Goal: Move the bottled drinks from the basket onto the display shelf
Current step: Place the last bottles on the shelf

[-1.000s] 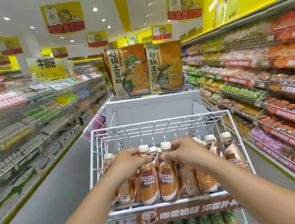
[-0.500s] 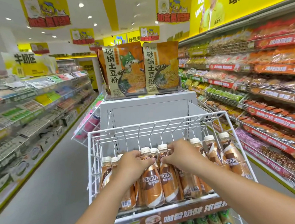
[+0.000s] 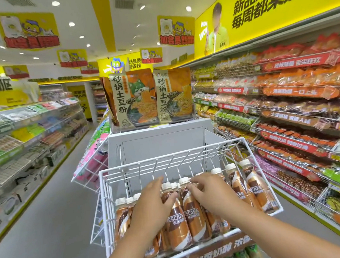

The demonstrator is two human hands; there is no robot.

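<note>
A person stands in a brightly lit shop aisle, both bare forearms reaching forward into a white wire display shelf (image 3: 189,155) shaped like a basket and fixed to the end of a grey metal gondola panel (image 3: 162,143). The wire shelf carries a crowd of brown and white plastic coffee bottles (image 3: 257,191) with white screw caps, standing upright in rows from its left edge to its right edge. The left hand (image 3: 152,205) lies over the bottles left of centre, its thumb curled against the neck of the front-centre bottle (image 3: 175,222), which bears brown lettering; the rest of its fingers are hidden behind the hand, so the grasp looks like a hold on that bottle. The right hand (image 3: 210,190) rests just beside it, fingers bent around the neck of the neighbouring coffee bottle (image 3: 194,214), with the fingertips near its white cap. The two held bottles touch each other at the front edge of the wire shelf. Along that front edge runs a brown price strip (image 3: 217,255) with white characters. Below it, green-labelled bottles (image 3: 242,257) show on a lower level. On top of the grey panel stand two large orange noodle packets (image 3: 152,97). Stocked snack shelves (image 3: 285,107) line the right side of the aisle, and more shelving (image 3: 27,136) the left
</note>
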